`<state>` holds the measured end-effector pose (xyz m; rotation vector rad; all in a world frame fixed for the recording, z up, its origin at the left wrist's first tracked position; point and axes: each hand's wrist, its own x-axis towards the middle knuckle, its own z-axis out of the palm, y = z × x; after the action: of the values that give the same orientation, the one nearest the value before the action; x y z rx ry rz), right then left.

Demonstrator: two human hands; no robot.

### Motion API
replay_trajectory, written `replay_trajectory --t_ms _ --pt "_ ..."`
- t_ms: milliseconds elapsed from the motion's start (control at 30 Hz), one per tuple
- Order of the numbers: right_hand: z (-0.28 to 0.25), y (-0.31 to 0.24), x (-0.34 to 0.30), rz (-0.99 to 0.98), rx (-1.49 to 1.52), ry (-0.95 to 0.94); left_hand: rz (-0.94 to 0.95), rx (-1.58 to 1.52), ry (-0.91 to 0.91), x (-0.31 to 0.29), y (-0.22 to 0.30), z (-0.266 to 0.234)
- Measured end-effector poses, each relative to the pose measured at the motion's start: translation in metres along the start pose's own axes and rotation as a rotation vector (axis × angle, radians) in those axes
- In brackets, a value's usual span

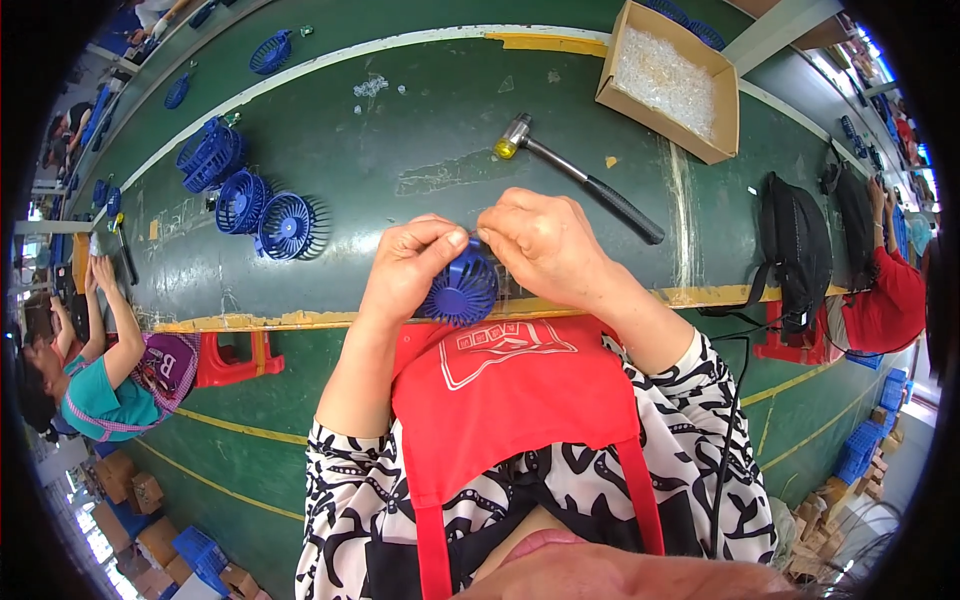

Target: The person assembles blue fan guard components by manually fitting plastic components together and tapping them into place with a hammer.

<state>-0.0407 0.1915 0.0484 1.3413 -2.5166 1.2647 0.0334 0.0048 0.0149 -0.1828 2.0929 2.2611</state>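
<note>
A blue slotted fan housing (462,292) is held at the near edge of the green workbench, in front of my red apron. My left hand (408,262) is closed on its upper left side, thumb at the top. My right hand (545,240) is pinched at the upper rim, with fingertips close to the left thumb. Whatever small thing is between those right fingers is too small to make out. Beyond the right hand lies a mallet (590,183) with a yellow-tipped head and black handle. Left of my hands stand several blue fan housings (285,226) in a row.
An open cardboard box (718,143) of small clear plastic pieces sits at the far right. More clear pieces (371,87) lie loose on the bench. A black backpack (793,250) rests at the right edge. A co-worker in teal (112,390) works at the left.
</note>
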Motion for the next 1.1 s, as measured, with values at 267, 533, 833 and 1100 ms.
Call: replay_trajectory --t_ms 267,533,833,1100 --pt "-0.002 0.008 -0.011 0.022 0.101 -0.097 -0.124 -0.118 -0.057 0.005 -0.007 -0.015" --pt "0.009 0.013 -0.013 0.128 0.157 -0.051 -0.159 -0.176 -0.002 0.007 -0.012 0.003" --pt "0.005 0.028 -0.015 0.18 0.174 0.055 -0.221 -0.032 0.03 0.035 -0.006 0.008" --pt "-0.019 0.055 -0.021 0.29 -0.268 0.165 -0.112 0.483 0.199 0.074 0.0 -0.004"
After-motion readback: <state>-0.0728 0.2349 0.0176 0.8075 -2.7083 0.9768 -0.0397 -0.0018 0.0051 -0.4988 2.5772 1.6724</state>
